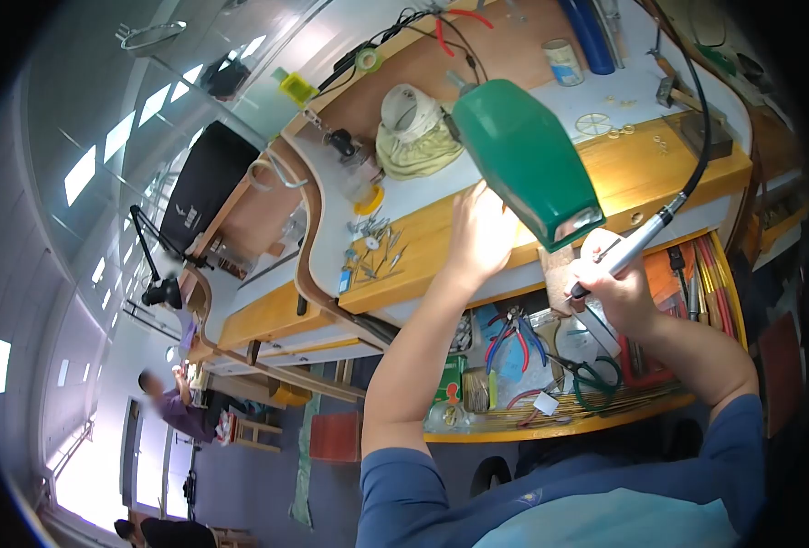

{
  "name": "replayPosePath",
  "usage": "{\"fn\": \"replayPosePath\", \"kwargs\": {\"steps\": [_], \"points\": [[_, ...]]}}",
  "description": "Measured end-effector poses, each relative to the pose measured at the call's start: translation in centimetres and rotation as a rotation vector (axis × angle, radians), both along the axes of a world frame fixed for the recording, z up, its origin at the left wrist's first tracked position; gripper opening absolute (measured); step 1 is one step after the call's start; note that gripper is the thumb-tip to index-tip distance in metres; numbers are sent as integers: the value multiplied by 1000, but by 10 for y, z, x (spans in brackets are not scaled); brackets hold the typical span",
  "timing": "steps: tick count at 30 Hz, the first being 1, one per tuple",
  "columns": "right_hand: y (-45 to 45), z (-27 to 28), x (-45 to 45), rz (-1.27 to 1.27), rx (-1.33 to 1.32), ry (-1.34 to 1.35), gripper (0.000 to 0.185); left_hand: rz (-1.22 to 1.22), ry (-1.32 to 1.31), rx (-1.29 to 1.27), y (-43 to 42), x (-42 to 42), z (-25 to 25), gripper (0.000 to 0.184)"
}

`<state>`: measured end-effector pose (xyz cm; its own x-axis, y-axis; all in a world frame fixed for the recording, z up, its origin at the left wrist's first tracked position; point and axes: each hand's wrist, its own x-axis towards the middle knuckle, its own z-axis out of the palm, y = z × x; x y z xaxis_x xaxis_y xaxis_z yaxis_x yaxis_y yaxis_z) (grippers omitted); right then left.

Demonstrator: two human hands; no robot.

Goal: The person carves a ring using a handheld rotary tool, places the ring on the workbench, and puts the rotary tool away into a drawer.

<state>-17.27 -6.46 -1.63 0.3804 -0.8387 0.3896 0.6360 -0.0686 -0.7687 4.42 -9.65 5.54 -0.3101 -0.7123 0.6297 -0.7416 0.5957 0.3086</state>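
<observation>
My right hand (613, 281) is closed around a silver rotary handpiece (642, 242), whose black cable runs up to the top right. The handpiece points down and left, beside a wooden bench peg (558, 279) at the bench edge. My left hand (483, 228) rests at the bench edge, left of the peg. Its fingers are partly hidden behind a green lamp head (528, 151) and washed out by bright light, so what they hold, if anything, does not show.
Below the hands an open drawer (550, 429) holds pliers (511, 338), green-handled scissors (596, 379) and files. On the bench are a cloth bag (415, 151), a can (562, 62) and loose bits (372, 256). A person (180, 411) sits far left.
</observation>
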Motion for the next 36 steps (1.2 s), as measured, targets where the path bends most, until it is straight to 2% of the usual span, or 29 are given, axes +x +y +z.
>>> {"fn": "replayPosePath", "kwargs": {"steps": [3,4,5,7,9,11,13,16,19,23,29,32,36], "points": [[-2,-3,-4,15,-4,52,18,-5,35,-70,3,-5,14,25],[-3,-5,-1,-20,-27,17,17,30,106,-4,5,-7,12,29],[-3,-8,4,-43,-46,-18,16,96,89,-36,10,-7,12,23],[-8,-14,2,-73,-103,93,15,79,310,119,13,-3,2,12],[-6,-9,1,-77,-85,172,15,-35,429,25,25,-3,-7,9],[-10,-14,-2,-76,-70,186,15,-60,599,94,34,-7,-16,5],[-12,-15,-1,-81,-58,179,15,-121,738,125,43,-10,-22,4],[-4,-4,2,-90,19,164,16,-186,973,329,66,-17,-24,5],[-5,-10,4,-152,-44,119,16,-304,1159,480,77,-24,-34,9],[-10,-10,-6,-72,-91,187,16,-409,1234,526,80,-28,-43,13],[-16,-13,-10,11,-118,150,19,-488,1319,541,82,-31,-54,17],[-19,-20,-14,39,-165,128,26,-431,1270,636,87,-26,-51,18],[-21,-22,-17,97,-265,125,36,-480,1253,684,91,-27,-47,18]]}}
